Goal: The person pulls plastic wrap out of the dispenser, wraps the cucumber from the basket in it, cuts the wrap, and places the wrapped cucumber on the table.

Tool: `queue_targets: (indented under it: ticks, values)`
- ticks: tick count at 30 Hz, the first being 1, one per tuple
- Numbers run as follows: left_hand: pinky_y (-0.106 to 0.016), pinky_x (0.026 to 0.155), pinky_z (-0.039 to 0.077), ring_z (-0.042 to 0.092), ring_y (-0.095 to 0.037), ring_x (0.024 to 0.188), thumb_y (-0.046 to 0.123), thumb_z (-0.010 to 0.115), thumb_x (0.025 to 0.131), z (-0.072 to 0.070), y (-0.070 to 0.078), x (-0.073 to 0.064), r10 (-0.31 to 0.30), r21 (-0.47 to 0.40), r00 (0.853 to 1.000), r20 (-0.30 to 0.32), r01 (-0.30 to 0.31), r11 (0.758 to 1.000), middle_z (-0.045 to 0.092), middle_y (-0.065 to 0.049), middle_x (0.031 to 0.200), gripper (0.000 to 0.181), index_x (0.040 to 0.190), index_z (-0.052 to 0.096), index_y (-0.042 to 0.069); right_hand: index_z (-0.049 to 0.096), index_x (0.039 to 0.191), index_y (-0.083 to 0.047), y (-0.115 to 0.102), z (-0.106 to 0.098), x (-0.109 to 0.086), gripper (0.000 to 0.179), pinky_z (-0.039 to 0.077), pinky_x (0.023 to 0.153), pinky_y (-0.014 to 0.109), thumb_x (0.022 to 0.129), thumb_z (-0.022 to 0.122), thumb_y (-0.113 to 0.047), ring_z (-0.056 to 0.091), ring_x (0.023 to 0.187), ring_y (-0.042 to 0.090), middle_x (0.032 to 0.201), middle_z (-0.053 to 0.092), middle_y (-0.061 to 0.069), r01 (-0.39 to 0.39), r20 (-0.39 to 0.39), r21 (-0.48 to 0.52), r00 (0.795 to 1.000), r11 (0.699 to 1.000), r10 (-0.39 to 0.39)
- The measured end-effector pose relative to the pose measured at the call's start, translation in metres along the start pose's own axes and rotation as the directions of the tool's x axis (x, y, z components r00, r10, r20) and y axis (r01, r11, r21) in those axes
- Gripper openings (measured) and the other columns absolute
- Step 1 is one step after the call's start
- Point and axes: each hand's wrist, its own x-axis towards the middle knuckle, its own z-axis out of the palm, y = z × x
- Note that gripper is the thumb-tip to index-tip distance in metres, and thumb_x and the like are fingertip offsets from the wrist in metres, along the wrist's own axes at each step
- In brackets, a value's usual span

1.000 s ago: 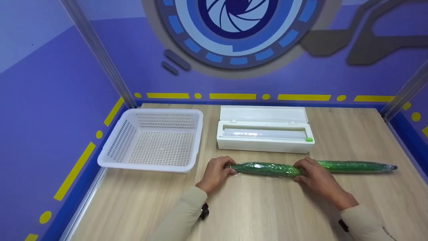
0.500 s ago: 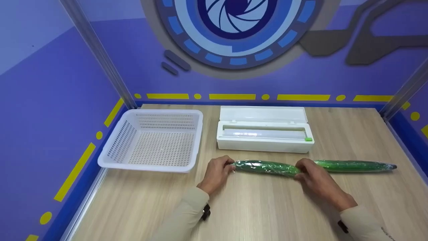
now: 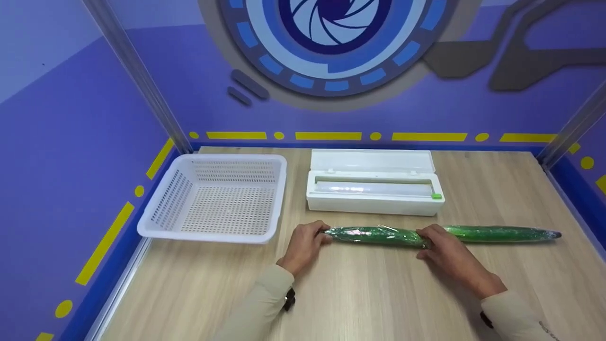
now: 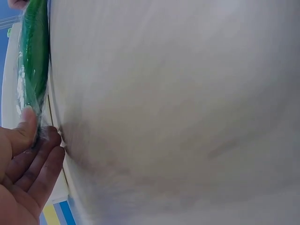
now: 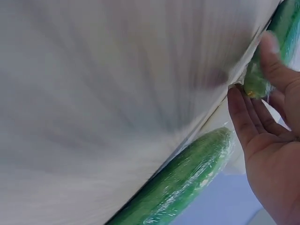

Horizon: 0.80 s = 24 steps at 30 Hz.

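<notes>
A cucumber (image 3: 369, 235) wrapped in clear film lies crosswise in front of me in the head view. My left hand (image 3: 302, 247) pinches its left end; in the left wrist view, thumb and fingers meet at the tapered tip of this cucumber (image 4: 35, 56), where the film bunches. At the other end, my right hand (image 3: 449, 252) grips the cucumber between thumb and fingers, as the right wrist view also shows. A second film-wrapped cucumber (image 3: 506, 234) extends to the right, its near end behind my right hand; in the right wrist view this cucumber (image 5: 183, 176) lies below the fingers.
Behind the held cucumber stands a white cling film box (image 3: 374, 206), lid raised, with a film roll (image 3: 374, 188) inside and a green slider (image 3: 436, 196) on its edge. To the left is a white perforated basket (image 3: 272, 203). Purple walls enclose the wooden table (image 3: 369, 298).
The held cucumber has turned a little between the hands, and its film's shine has shifted. My left fingers have drawn closer together round the tip. Box, basket and second cucumber stay put.
</notes>
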Motion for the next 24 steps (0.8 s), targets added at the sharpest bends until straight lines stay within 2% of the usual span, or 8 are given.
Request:
queue_targets:
  ticks: [4,8,10,12,15,17,21,24]
  values:
    - [-0.035,0.085,0.059,0.074,-0.014,0.097,0.017,0.074,0.098,-0.0001,-0.0022,-0.0011,0.023,0.003,1.000,0.002,-0.023,1.000,0.080,-0.002,0.103,0.015,0.108,0.079,0.006,0.074,0.113,-0.005,-0.0001,0.0018,0.0003,0.038,0.057,0.072,0.036,0.079,0.092,-0.002,0.060,0.084,0.008,0.103,0.060,-0.002,0.063,-0.057,-0.057,0.996,0.996,-0.066]
    - [-0.034,0.088,0.058,0.073,-0.015,0.100,0.019,0.073,0.099,0.0008,-0.0034,-0.0030,0.038,0.020,0.999,0.001,-0.038,0.999,0.079,-0.003,0.106,0.019,0.110,0.079,0.006,0.077,0.113,-0.004,-0.0013,0.0020,0.0016,0.036,0.055,0.068,0.036,0.080,0.092,-0.005,0.056,0.078,0.004,0.096,0.058,-0.006,0.064,-0.071,-0.098,0.995,0.993,-0.071]
    - [-0.034,0.090,0.057,0.071,-0.017,0.102,0.020,0.073,0.099,0.0012,-0.0033,-0.0035,0.040,0.035,0.999,-0.004,-0.040,0.999,0.076,-0.003,0.109,0.021,0.112,0.080,0.005,0.076,0.116,-0.002,-0.0020,0.0023,0.0024,0.037,0.055,0.068,0.037,0.082,0.091,-0.005,0.055,0.077,0.006,0.094,0.058,-0.005,0.057,-0.067,-0.097,0.996,0.994,-0.063]
    - [-0.033,0.090,0.056,0.068,-0.016,0.102,0.020,0.074,0.098,0.0012,-0.0029,-0.0037,0.033,0.050,0.999,-0.012,-0.033,0.998,0.071,-0.002,0.108,0.024,0.115,0.080,0.004,0.073,0.118,-0.001,-0.0024,0.0027,0.0025,0.038,0.057,0.070,0.039,0.083,0.089,-0.003,0.061,0.079,0.010,0.096,0.061,-0.002,0.054,-0.078,-0.090,0.995,0.994,-0.061]
    - [-0.030,0.084,0.055,0.063,-0.014,0.094,0.020,0.077,0.095,0.0013,-0.0027,-0.0043,0.031,0.063,0.999,-0.038,-0.029,0.998,0.063,-0.001,0.101,0.026,0.117,0.081,0.005,0.067,0.117,-0.002,-0.0024,0.0039,0.0017,0.038,0.058,0.073,0.043,0.084,0.087,0.000,0.067,0.085,0.016,0.099,0.065,0.002,0.053,-0.101,-0.067,0.993,0.996,-0.060]
    - [-0.029,0.080,0.055,0.063,-0.013,0.089,0.020,0.079,0.093,0.0009,-0.0027,-0.0044,0.038,0.063,0.998,-0.058,-0.034,0.997,0.065,0.000,0.097,0.028,0.117,0.081,0.006,0.063,0.111,-0.005,-0.0020,0.0042,0.0010,0.037,0.058,0.073,0.043,0.084,0.087,0.002,0.068,0.087,0.017,0.098,0.066,0.002,0.057,-0.117,-0.053,0.991,0.997,-0.063]
    - [-0.031,0.080,0.056,0.066,-0.014,0.087,0.018,0.081,0.090,-0.0003,-0.0024,-0.0031,0.071,0.064,0.993,-0.099,-0.064,0.996,0.070,-0.001,0.093,0.021,0.109,0.081,0.008,0.060,0.100,-0.011,-0.0016,0.0035,0.0005,0.034,0.057,0.069,0.038,0.083,0.087,0.002,0.063,0.083,0.010,0.091,0.062,-0.005,0.072,-0.127,-0.037,0.989,0.997,-0.076]
    - [-0.033,0.082,0.057,0.069,-0.016,0.090,0.016,0.081,0.091,-0.0002,-0.0022,-0.0020,0.093,0.065,0.989,-0.115,-0.086,0.994,0.073,-0.002,0.095,0.013,0.102,0.079,0.008,0.061,0.098,-0.011,-0.0015,0.0024,0.0009,0.031,0.057,0.068,0.037,0.085,0.085,0.003,0.063,0.082,0.008,0.089,0.061,-0.008,0.083,-0.122,-0.034,0.989,0.996,-0.086]
